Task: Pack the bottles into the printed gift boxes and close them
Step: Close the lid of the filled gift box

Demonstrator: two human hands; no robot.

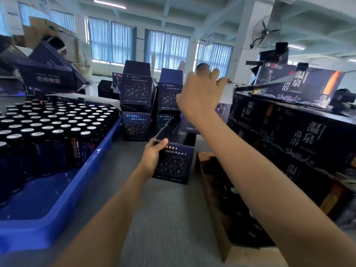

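My left hand (152,157) grips the upper left corner of a dark blue printed gift box (173,162) that stands upright on the grey table, its top flap (163,127) raised. My right hand (200,95) is lifted to the right of it, back toward me and blurred, with its fingers curled on the left end of a flat folded box (269,85) seen edge-on. Several dark bottles (48,128) with silver caps stand in a blue crate (92,164) at the left.
Several open printed boxes (135,105) are stacked behind the held box. A tall stack of large dark cartons (308,135) fills the right. A brown cardboard tray (212,199) with dark contents lies at lower right. Another person (55,44) is at the far left.
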